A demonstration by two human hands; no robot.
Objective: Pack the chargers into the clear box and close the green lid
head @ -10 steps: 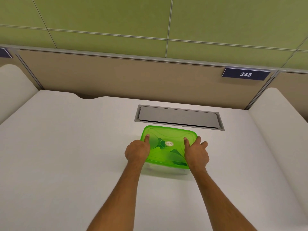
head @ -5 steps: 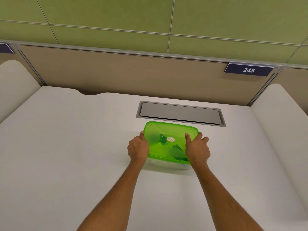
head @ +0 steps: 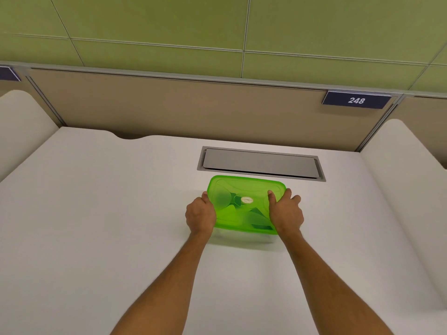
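Observation:
The clear box [head: 244, 238] stands on the white desk [head: 96, 226] with the translucent green lid [head: 244, 187] lying flat on top of it. Dark charger shapes [head: 256, 217] show dimly through the lid. My left hand [head: 200, 215] clasps the box's left edge, fingers curled down its side. My right hand [head: 285, 213] holds the right edge, thumb resting on the lid and fingers wrapped over the rim.
A grey metal cable hatch [head: 260, 163] is set into the desk just behind the box. A tan partition [head: 169, 110] with a "248" plate [head: 356, 100] closes the back. White rounded dividers [head: 406, 189] flank the desk on both sides.
The box has slid a little away from me toward the hatch. My left thumb has come off the lid top, and that hand now grips the box's side.

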